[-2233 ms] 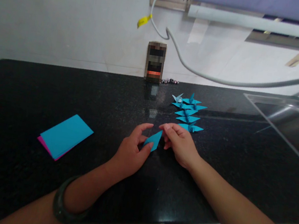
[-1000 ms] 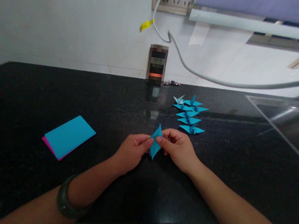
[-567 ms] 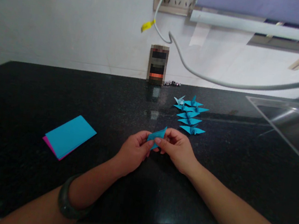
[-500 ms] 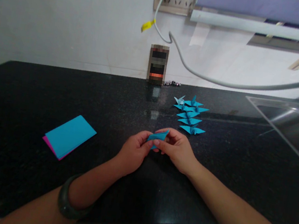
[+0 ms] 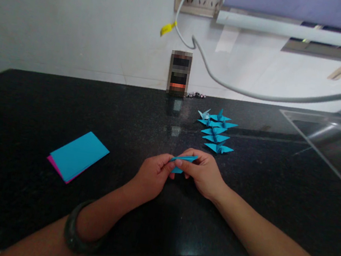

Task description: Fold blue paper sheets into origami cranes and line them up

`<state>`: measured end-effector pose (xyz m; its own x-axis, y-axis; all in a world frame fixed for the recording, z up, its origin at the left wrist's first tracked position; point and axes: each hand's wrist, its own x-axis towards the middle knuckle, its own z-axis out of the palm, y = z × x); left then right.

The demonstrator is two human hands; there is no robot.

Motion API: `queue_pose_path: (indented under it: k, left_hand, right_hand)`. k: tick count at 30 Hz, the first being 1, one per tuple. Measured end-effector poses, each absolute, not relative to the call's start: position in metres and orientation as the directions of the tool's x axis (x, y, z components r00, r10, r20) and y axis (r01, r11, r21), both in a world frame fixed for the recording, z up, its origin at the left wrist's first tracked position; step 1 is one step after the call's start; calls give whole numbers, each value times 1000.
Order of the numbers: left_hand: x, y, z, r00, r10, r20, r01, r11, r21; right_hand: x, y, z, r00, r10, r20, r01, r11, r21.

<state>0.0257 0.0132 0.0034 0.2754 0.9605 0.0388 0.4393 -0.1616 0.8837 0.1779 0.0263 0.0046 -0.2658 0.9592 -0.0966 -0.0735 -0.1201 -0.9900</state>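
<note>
1. Both hands are closed in a pinch on one small, folded piece of bright-blue paper – the left hand grips its left end, the right hand its right side, thumbs close together over it.
2. That piece is between the hands, above the black, speckled stone desk. It looks partly folded: layers lie narrow and flat, with no spread wings visible, though the fingers hide some of it.
3. Just beyond the right hand sits a cluster of blue paper cranes, plus one pale paper crane; these look fully shaped.
4. Well left of the left hand, flat blue paper sheets lie over magenta paper – apparently unworked.
</note>
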Motion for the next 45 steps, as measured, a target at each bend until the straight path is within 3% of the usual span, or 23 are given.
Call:
queue_pose_path:
  k: [8,12,17,26,36,40,45]
  left_hand:
    - [24,13,3,285,959,1,407,-122,905]
    - [24,16,2,249,969,3,436,-114,893]
    - [22,18,-1,248,967,53,532,-182,827]
    - [20,18,-2,311,946,90,631,-276,725]
    - [17,21,0,428,872,238,732,-489,475]
    - [17,22,2,441,860,259,740,-511,438]
    - [17,23,2,455,847,274,744,-531,407]
  right_hand:
    - [180,26,0,-221,974,-46,49,-37,-998]
    - [188,29,-3,-160,962,221,273,258,-927]
    - [200,34,4,-363,830,424,470,556,-686]
    - [204,36,13,-432,837,336,534,537,-653]
    - [207,35,15,-519,786,335,532,604,-593]
    - [209,36,16,-559,750,354,550,654,-519]
    - [210,37,21,-643,707,293,630,706,-322]
